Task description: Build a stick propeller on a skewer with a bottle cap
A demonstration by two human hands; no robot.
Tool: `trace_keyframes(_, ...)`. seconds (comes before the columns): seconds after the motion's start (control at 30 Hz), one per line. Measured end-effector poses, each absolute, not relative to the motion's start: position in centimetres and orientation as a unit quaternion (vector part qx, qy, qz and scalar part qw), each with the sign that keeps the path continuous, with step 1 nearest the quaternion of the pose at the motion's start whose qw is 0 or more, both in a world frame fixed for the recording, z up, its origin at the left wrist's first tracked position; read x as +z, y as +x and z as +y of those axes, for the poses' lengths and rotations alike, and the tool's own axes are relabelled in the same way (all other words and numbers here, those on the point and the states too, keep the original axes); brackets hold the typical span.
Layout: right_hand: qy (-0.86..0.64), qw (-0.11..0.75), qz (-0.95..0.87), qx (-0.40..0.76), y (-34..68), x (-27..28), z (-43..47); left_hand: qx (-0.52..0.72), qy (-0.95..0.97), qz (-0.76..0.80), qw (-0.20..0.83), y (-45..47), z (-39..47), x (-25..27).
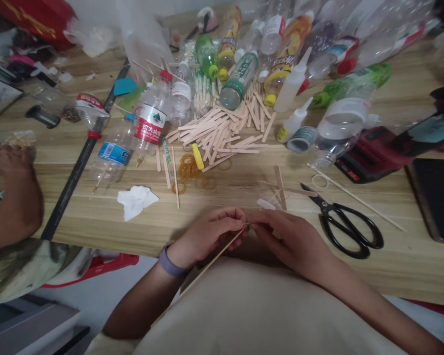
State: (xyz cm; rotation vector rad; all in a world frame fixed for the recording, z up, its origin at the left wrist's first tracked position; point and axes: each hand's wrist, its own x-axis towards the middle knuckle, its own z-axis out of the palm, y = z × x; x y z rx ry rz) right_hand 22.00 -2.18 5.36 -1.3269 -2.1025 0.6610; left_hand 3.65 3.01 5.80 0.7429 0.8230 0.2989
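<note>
At the table's front edge my left hand pinches a thin wooden stick, which slants down to the lower left across my lap. My right hand is closed at the stick's upper end, its thumb and finger pinching a fine pale strand too small to name. The fingertips of both hands nearly meet there. Just beyond them lie crossed craft sticks and a small white piece. Black-handled scissors rest to the right of my right hand.
A pile of craft sticks, rubber bands and a crumpled tissue lie ahead. Plastic bottles crowd the back. A glue bottle stands right of the pile. At far left, another person's arm rests beyond a dark bar.
</note>
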Motion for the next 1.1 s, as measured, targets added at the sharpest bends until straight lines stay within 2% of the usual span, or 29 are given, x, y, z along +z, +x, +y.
trace_keyframes(0.7, -0.380, 0.230, -0.895, -0.032, 22.7, 6.0, -1.8, 0.077, 0.301, 0.352, 0.883, 2.9, 4.0, 5.2)
trace_keyframes(0.87, -0.343, 0.182, -0.913, -0.126, 22.6, 7.2, -1.1, 0.070, 0.301, 0.353, 0.883, 2.8, 4.2, 5.5)
trace_keyframes(1.0, -0.317, 0.170, -0.924, -0.131, 22.8, 7.9, -0.8, 0.069, 0.292, 0.353, 0.886, 2.8, 4.1, 5.5)
trace_keyframes(1.1, -0.319, 0.192, -0.923, -0.099, 23.1, 7.5, -0.8, 0.071, 0.288, 0.349, 0.889, 2.9, 4.0, 5.5)
